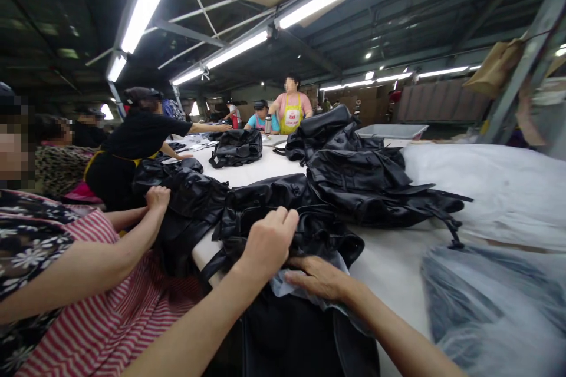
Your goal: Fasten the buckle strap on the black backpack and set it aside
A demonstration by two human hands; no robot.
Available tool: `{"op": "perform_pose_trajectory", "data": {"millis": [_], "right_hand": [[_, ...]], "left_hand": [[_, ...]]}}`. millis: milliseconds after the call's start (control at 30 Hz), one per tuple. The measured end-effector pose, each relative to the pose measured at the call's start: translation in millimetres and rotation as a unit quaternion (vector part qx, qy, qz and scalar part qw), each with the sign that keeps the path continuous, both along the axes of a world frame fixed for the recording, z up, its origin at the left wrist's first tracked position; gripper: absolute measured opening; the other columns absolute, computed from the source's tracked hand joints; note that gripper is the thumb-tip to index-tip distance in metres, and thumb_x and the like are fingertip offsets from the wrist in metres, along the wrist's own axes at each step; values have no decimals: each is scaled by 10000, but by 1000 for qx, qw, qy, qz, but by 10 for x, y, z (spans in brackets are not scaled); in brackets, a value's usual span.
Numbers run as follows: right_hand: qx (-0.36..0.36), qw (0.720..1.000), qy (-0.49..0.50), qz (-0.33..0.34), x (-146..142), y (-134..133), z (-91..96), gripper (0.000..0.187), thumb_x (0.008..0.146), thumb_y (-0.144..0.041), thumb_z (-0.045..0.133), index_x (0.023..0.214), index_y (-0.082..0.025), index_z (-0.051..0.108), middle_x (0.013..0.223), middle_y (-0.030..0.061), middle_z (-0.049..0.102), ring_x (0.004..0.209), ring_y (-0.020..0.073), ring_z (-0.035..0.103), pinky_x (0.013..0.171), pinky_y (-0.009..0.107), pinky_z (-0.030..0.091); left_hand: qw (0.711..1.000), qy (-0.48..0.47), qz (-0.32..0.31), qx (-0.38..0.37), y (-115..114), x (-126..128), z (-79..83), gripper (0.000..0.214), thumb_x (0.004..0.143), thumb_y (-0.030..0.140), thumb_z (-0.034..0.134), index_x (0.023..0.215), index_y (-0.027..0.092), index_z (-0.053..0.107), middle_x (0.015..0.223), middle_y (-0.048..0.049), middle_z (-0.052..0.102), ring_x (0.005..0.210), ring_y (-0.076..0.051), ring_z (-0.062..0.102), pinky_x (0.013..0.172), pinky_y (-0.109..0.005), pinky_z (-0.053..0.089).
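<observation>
A black leather-look backpack lies in front of me on the table, its opening towards me and a black panel hanging down at the near side. My left hand is closed at the near edge of the opening, fingers curled on the backpack; the exact spot it grips is hidden. Beside it, my right hand rests with fingers stretched out and thumb apart on crumpled translucent plastic at the opening. Some of its fingertips are hidden behind the left hand and the dark material.
More black bags are heaped at right; another bag stands farther back. A co-worker's hand holds a black bag close on my left. Plastic-wrapped goods lie at right. Other people stand around the white table.
</observation>
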State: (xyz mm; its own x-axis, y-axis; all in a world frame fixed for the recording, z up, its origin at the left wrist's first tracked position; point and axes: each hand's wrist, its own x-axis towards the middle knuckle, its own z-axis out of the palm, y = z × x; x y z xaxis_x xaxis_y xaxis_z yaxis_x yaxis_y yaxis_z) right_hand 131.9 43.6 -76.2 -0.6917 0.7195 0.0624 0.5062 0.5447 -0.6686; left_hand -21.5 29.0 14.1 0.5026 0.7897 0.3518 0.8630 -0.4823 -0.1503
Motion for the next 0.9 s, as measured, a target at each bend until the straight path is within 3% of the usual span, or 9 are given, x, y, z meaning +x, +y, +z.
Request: {"op": "perform_pose_trajectory", "data": {"millis": [67, 133, 200, 267, 367, 467, 600, 800, 900], "right_hand": [[52, 996, -37, -54, -7, 21, -175, 481, 962, -495, 372, 1129, -154, 668, 1130, 128, 699, 1042, 287, 637, 925, 394, 477], [106, 987, -64, -98, -27, 23, -348, 474, 939, -445, 414, 1210, -117, 626, 1237, 182, 641, 1160, 332, 569, 1026, 466, 408], [141, 981, -68, -118, -36, 14, -457, 574, 914, -453, 456, 1372, -108, 493, 1406, 213, 507, 1296, 367, 448, 1111, 542, 298], [156, 979, -64, -112, -21, 2, -480, 642, 911, -499, 451, 1451, -156, 394, 1491, 187, 416, 1344, 368, 390, 1132, 579, 253], [155, 984, -52, -72, 21, -20, -415, 591, 917, -551, 434, 1425, -249, 445, 1490, 124, 441, 1334, 350, 409, 1134, 594, 247], [144, 989, -18, -35, 36, -47, -369, 573, 887, -609, 495, 1369, -300, 514, 1423, 103, 527, 1345, 337, 411, 1144, 603, 209], [109, 994, 5, -13, -4, -67, -414, 613, 790, -555, 683, 1333, -302, 553, 1353, 91, 595, 1306, 325, 473, 1161, 547, 213], [84, 996, 35, 11, 62, -60, -262, 682, 705, -481, 790, 1312, -254, 579, 1350, 88, 598, 1274, 297, 512, 1096, 386, 358], [78, 997, -8, -22, 266, -28, -26, 301, 734, -354, 758, 1007, -230, 733, 1010, 30, 750, 952, 224, 676, 819, 264, 486]], "left_hand": [[996, 17, -50, -68, -195, 60, -154, 262, 875, 79, 421, 1084, 188, 536, 1048, -75, 604, 960, -243, 598, 776, -339, 541], [987, 20, -52, -149, -347, 68, -360, 223, 881, 84, 402, 1010, 181, 556, 1034, -77, 609, 955, -250, 603, 806, -369, 553], [978, 1, -20, -207, -426, 26, -554, 259, 929, 123, 355, 1072, 154, 569, 1137, -107, 607, 1062, -265, 589, 918, -408, 535], [970, -38, 7, -240, -430, -29, -671, 355, 981, 212, 324, 1274, 124, 505, 1354, -146, 519, 1254, -273, 498, 1071, -425, 445], [961, -111, 24, -252, -329, -47, -656, 503, 990, 301, 350, 1455, 109, 335, 1530, -155, 338, 1395, -260, 352, 1175, -404, 316], [957, -161, 3, -241, -168, 49, -537, 395, 982, 257, 315, 1272, 113, 542, 1319, -138, 553, 1231, -208, 515, 1088, -323, 396], [955, -99, -14, -280, 2, 262, -545, 370, 955, 239, 320, 922, 120, 669, 984, -128, 691, 972, -232, 630, 930, -337, 466], [945, -73, 6, -318, 115, 370, -685, 538, 987, 302, 183, 934, 122, 687, 975, -127, 723, 918, -222, 669, 822, -307, 485], [942, -63, 29, -327, 154, 301, -746, 478, 977, 291, 234, 1120, 108, 652, 1129, -161, 692, 1062, -249, 644, 904, -322, 471]]}}
